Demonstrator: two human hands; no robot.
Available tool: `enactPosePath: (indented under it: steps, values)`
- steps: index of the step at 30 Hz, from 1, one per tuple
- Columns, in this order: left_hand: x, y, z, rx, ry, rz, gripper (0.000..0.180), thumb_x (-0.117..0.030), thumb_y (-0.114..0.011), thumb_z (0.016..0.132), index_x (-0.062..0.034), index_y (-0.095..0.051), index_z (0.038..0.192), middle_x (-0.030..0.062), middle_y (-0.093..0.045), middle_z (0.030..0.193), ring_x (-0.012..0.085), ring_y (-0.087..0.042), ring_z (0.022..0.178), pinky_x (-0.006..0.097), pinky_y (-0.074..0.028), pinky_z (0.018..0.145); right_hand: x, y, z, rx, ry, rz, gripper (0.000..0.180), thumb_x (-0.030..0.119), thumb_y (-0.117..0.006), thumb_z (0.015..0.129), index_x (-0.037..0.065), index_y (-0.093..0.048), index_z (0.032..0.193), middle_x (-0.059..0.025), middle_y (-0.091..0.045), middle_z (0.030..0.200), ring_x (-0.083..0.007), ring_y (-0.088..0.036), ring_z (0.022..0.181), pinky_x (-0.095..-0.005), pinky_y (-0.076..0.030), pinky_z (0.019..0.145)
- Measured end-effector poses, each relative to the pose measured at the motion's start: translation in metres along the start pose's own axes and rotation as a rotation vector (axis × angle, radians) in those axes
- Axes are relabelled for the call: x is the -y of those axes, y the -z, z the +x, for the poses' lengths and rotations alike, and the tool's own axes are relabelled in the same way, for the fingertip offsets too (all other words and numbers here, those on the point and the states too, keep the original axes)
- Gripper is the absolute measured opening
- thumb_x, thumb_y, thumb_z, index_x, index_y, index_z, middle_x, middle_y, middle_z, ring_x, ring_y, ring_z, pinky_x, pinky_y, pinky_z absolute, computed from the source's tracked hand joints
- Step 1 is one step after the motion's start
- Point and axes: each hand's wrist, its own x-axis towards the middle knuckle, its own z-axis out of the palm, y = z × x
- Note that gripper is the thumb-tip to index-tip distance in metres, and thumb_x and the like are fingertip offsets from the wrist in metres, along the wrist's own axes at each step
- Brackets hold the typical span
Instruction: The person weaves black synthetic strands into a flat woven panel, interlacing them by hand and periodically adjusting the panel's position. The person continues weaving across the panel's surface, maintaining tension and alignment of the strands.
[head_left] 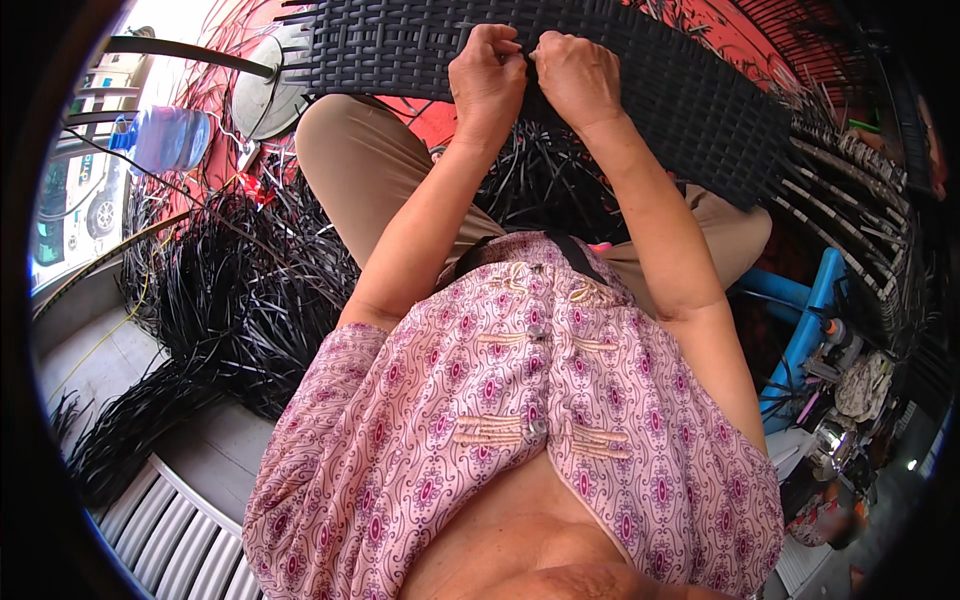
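Note:
A black woven rattan panel (400, 45) stretches across the top of the head view, over my knees. My left hand (487, 75) and my right hand (575, 75) sit side by side on its near edge, both with fingers curled tight, pinching a thin black strand of the weave between them. Loose strand ends (545, 180) hang below the panel in front of my lap. What exactly lies inside each fist is hidden by the knuckles.
A big heap of loose black strips (230, 290) lies at my left on the floor. A clear water bottle (170, 135) stands at far left. Blue metal tubing (805, 320) and small tools are at my right. A red surface shows behind the panel.

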Motion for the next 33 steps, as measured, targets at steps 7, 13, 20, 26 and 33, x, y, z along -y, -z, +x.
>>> enactPosePath:
  steps: [7, 13, 20, 26, 33]
  values:
    - [0.000, 0.002, 0.002, 0.006, 0.042, -0.068, 0.024, -0.003, -0.068, 0.081, -0.0018, -0.066, 0.105, 0.0125, -0.074, 0.088, 0.0257, -0.074, 0.080, 0.034, -0.058, 0.076, -0.003, -0.003, -0.002, -0.010, -0.020, 0.082, 0.023, 0.026, -0.065, 0.093, 0.005, -0.068, 0.083, -0.0172, -0.072, 0.079, -0.0365, -0.072, 0.076, -0.0470, -0.058, 0.070]
    - [-0.002, 0.005, -0.005, -0.030, -0.047, 0.011, 0.018, -0.001, -0.070, 0.085, -0.0010, -0.065, 0.103, 0.0069, -0.073, 0.088, 0.0120, -0.070, 0.079, 0.027, -0.056, 0.074, 0.000, 0.004, -0.007, 0.003, -0.037, 0.165, 0.019, 0.023, -0.068, 0.089, 0.005, -0.071, 0.085, -0.0172, -0.073, 0.082, -0.0359, -0.073, 0.079, -0.0455, -0.058, 0.072]
    - [0.014, 0.013, -0.006, -0.086, 0.044, -0.270, 0.017, -0.001, -0.070, 0.086, -0.0008, -0.063, 0.101, 0.0044, -0.071, 0.087, 0.0092, -0.067, 0.077, 0.025, -0.055, 0.073, 0.011, 0.024, -0.019, -0.217, -0.017, 0.229, 0.026, 0.013, -0.080, 0.080, 0.007, -0.069, 0.104, -0.0103, -0.072, 0.098, -0.0309, -0.071, 0.085, -0.0413, -0.058, 0.077]
    - [0.009, 0.059, 0.010, -0.118, 0.074, -0.428, 0.016, 0.003, -0.069, 0.086, -0.0010, -0.063, 0.101, 0.0026, -0.069, 0.086, 0.0072, -0.065, 0.078, 0.022, -0.053, 0.074, 0.003, 0.019, -0.013, -0.176, -0.028, 0.522, 0.026, 0.014, -0.081, 0.078, 0.008, -0.071, 0.101, -0.0071, -0.072, 0.094, -0.0254, -0.071, 0.088, -0.0379, -0.057, 0.078]
    - [-0.015, 0.075, 0.019, 0.000, -0.017, -0.373, 0.016, 0.000, -0.074, 0.088, -0.0021, -0.066, 0.101, 0.0024, -0.072, 0.093, 0.0064, -0.066, 0.085, 0.021, -0.054, 0.077, 0.025, 0.008, 0.022, -0.085, 0.124, 0.906, 0.020, 0.021, -0.073, 0.092, 0.009, -0.076, 0.108, -0.0093, -0.075, 0.096, -0.0230, -0.074, 0.091, -0.0325, -0.058, 0.080]
